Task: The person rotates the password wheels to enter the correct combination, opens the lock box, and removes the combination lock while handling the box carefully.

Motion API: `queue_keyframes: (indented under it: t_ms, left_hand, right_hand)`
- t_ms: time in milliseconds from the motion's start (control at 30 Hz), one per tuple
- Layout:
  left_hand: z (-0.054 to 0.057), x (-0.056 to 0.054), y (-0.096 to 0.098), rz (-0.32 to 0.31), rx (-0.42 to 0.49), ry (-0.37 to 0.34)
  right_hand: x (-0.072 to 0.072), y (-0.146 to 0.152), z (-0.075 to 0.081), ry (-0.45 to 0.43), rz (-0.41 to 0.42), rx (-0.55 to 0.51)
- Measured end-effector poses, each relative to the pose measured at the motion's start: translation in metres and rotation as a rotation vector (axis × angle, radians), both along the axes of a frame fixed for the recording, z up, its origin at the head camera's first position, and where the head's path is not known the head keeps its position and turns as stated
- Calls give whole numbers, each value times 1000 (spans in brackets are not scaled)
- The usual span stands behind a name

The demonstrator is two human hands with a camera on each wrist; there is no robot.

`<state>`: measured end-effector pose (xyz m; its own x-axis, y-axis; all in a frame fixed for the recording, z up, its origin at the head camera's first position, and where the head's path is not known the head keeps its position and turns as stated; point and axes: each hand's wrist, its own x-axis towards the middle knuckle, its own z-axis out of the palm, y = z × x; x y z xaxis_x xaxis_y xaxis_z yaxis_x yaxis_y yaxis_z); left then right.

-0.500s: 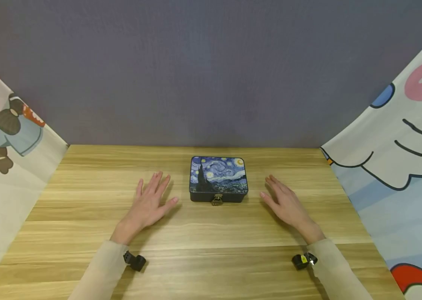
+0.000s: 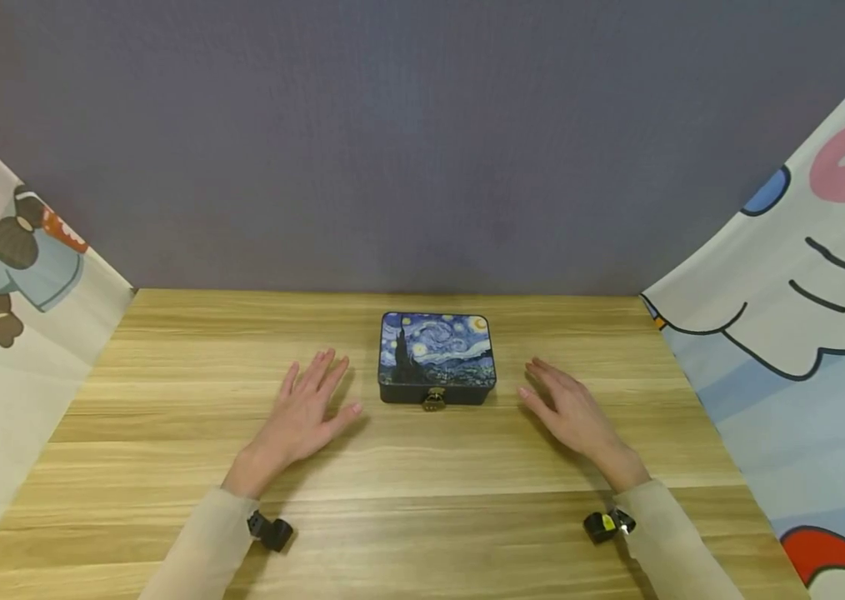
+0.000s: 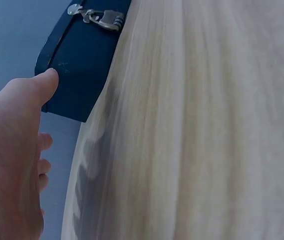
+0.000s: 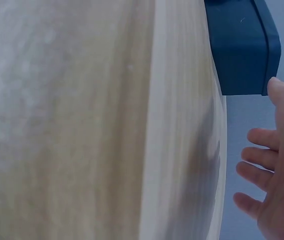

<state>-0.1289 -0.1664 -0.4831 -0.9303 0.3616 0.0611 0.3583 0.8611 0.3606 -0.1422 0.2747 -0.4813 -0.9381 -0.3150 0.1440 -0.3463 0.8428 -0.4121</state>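
Observation:
A rectangular tin box (image 2: 437,350) with a starry night painting on its lid lies closed on the wooden table. On its front hangs a small bronze-coloured combination padlock (image 2: 433,400), which also shows as a metal padlock (image 3: 107,20) in the left wrist view. My left hand (image 2: 298,421) hovers left of the box, fingers spread and holding nothing. To the right of the box my right hand (image 2: 572,417) is held over the table, its fingers extended and thumb apart. In the head view a gap separates each hand from the box.
The wooden table (image 2: 422,533) spreads around the box. A grey partition (image 2: 392,150) rises behind its back edge. Cartoon-printed curtains hang at both sides, the left curtain (image 2: 25,350) and the right curtain (image 2: 805,433). Each sleeve cuff carries a small black wrist camera.
My left hand has shifted slightly toward the box and a little nearer to me. The right fingertips have lowered slightly. The box has stayed in place.

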Motion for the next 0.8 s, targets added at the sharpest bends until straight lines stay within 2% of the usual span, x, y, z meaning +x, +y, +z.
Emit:
queue_keyframes:
  t_ms: [800]
  left_hand:
    - [1,14,8,-60,11,29]
  right_hand:
    - [8,-10,5,45,78,-4]
